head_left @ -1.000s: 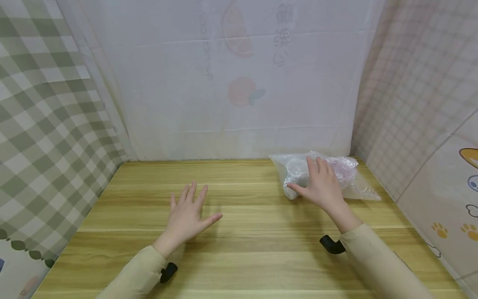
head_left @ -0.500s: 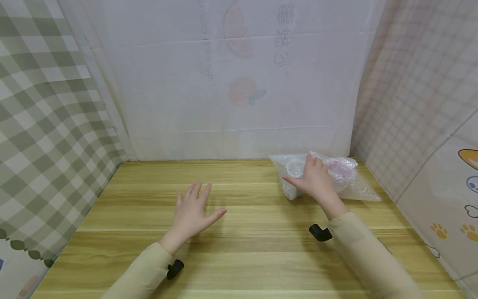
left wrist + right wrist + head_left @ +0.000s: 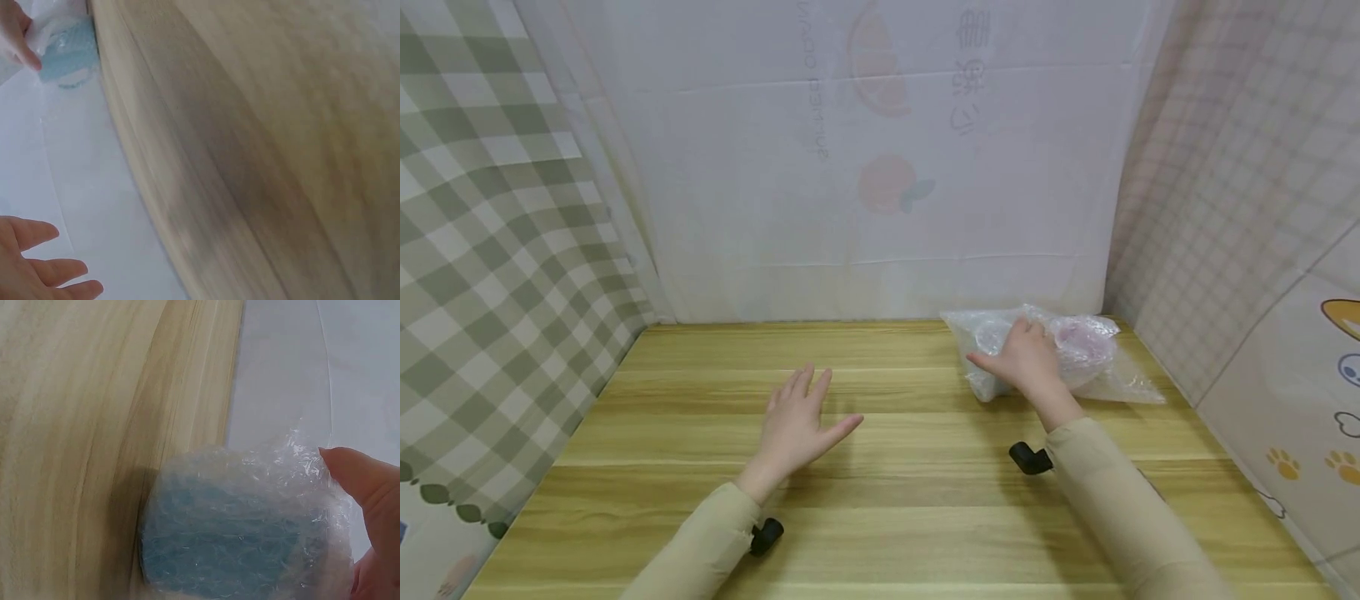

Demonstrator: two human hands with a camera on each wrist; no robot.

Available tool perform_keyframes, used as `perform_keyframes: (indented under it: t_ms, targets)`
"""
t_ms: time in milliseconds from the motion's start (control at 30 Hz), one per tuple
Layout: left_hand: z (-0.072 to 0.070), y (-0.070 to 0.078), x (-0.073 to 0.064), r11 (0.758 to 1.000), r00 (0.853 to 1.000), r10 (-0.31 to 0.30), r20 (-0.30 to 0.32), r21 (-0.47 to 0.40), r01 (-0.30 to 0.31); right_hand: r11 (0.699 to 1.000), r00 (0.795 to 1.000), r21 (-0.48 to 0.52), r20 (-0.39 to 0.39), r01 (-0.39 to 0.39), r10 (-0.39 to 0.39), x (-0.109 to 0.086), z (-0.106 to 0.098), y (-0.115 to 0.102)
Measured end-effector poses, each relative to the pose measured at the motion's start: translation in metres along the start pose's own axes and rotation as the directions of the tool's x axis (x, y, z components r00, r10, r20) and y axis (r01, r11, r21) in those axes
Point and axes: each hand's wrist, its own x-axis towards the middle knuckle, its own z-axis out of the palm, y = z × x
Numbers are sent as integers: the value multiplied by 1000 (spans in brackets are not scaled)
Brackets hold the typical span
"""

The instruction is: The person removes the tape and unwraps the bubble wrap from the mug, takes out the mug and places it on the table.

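Observation:
A clear bubble-wrap package (image 3: 992,337) lies at the back right of the table, pinkish on its right side. Through the wrap, a blue-green block-like shape (image 3: 225,544) shows in the right wrist view. My right hand (image 3: 1028,358) is over the middle of the package, thumb spread to the left and fingers bent down at its top. In the right wrist view the thumb's tip is right at the edge of the wrap. My left hand (image 3: 797,429) hovers above the wooden table, fingers and thumb spread, holding nothing.
The wooden table (image 3: 895,542) backs onto a pale hanging cloth (image 3: 760,208). A green checked cloth (image 3: 497,233) hangs at the left, a patterned one (image 3: 1247,333) at the right. Black camera mounts (image 3: 1030,458) stick out from both sleeves.
My right hand has shifted left and lower onto the package, its fingers now more bent. The left hand has drifted slightly to the right. The package stays in place.

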Motion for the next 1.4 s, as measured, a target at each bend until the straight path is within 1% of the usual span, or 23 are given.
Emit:
perform_keyframes:
  t_ms: [167,267,433,600,667,733,833,967,1067,1200,1300,1400]
  targets:
    - [5,3,4,1000,1000,-1,7,-19,1,997,998,-62,50,-35,38,5,0,-2]
    - [9,4,6,999,1000,3,12,-33,-3,995,997,-90,60,-45,50,7,1,-3]
    - [11,8,9,997,1000,-7,17,-74,9,996,999,-82,32,-42,44,10,5,-2]
    - [12,12,12,991,1000,-21,11,-133,22,998,1000,-69,2,-12,12,10,9,1]
    - [12,14,13,988,1000,-28,13,-153,30,998,1000,-57,-16,20,-21,10,9,3]
    - [12,16,14,985,999,-38,18,-170,41,996,997,-48,-38,69,-71,9,11,4]
    - [10,18,16,980,998,-51,25,-189,55,987,985,-32,-58,159,-161,8,12,3]
    - [8,20,20,975,999,-45,17,-218,47,965,966,34,-16,258,-258,3,13,-4]
    - [6,21,24,970,999,-32,-2,-242,30,950,951,67,13,306,-308,-2,11,-13]
    - [0,19,28,961,999,-21,-24,-276,14,934,935,45,-4,356,-356,-7,8,-30]
    - [-7,17,31,954,999,-20,-29,-300,10,914,915,45,-20,403,-403,-12,9,-44]
    - [-13,16,32,951,999,-11,-30,-308,2,889,891,60,-15,453,-453,-15,14,-57]
